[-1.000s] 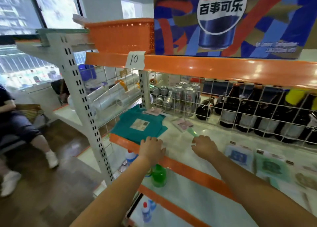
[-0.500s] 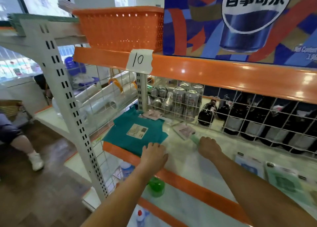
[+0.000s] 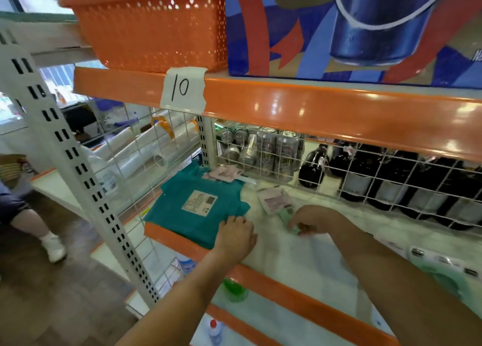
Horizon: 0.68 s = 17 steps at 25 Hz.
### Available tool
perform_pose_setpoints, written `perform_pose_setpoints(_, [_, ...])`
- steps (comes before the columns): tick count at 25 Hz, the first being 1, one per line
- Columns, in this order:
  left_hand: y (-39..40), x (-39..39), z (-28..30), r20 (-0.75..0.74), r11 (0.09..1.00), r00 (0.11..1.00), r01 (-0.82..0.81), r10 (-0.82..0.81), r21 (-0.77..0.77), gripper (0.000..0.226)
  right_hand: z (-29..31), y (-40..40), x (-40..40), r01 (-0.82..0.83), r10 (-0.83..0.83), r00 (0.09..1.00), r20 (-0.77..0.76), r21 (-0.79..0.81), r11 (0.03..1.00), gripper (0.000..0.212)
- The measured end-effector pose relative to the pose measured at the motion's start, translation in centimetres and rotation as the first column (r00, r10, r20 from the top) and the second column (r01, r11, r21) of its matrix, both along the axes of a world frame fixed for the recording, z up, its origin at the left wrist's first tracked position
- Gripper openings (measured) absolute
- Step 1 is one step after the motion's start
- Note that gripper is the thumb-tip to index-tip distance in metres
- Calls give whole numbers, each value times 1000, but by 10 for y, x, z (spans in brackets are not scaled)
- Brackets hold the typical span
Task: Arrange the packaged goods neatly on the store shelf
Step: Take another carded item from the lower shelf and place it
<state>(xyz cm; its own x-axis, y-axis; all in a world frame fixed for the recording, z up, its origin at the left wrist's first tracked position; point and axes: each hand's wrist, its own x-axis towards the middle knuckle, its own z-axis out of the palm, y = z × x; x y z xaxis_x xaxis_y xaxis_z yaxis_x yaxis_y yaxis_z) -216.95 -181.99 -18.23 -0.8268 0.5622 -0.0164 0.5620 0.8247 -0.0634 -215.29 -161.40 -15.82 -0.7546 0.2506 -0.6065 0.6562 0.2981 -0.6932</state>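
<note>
Shelf (image 3: 287, 262) mid-tier: my R hand (image 3: 311, 219) pinches thin green packet (image 3: 287, 216), lying flat beside pink packet (image 3: 273, 200). Judged light, floppy, slick film; take by edge. L hand (image 3: 236, 234) flat, fingers relaxed, on teal pack (image 3: 195, 210).

Two bare forearms, sleeveless to the frame edge, no watch, rings or gloves

Your white shelf (image 3: 287, 262) carries the teal packet (image 3: 193, 215) at its left front corner; the pink packets (image 3: 224, 174) lie just behind it, the pale green packet (image 3: 285, 216) to its right.
</note>
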Motion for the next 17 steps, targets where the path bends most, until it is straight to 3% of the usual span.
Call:
perform_pose_setpoints(4, [-2, 0, 3, -23, 993, 996, 86, -88, -76, 38, -3, -16, 21, 175, -195, 980, -26, -343, 923, 8])
perform_pose_setpoints(9, [-23, 1, 11, 12, 984, 987, 163, -163, -70, 37, -5, -46, 61, 230, -330, 933, -142, -471, 852, 6])
perform_pose_setpoints(11, [-36, 6, 16, 49, 980, 979, 199, -198, -12, 39, -3, -64, 81, 264, -404, 894, -195, -500, 825, 10])
perform_pose_setpoints(15, [-56, 17, 18, 240, 938, 932, 203, -273, 280, 37, -4, -103, 117, 346, -522, 806, -281, -492, 799, 20])
perform_pose_setpoints(17, [-60, 26, 13, 258, 907, 913, 211, -316, 364, 36, -6, -119, 136, 403, -577, 758, -305, -476, 782, 22])
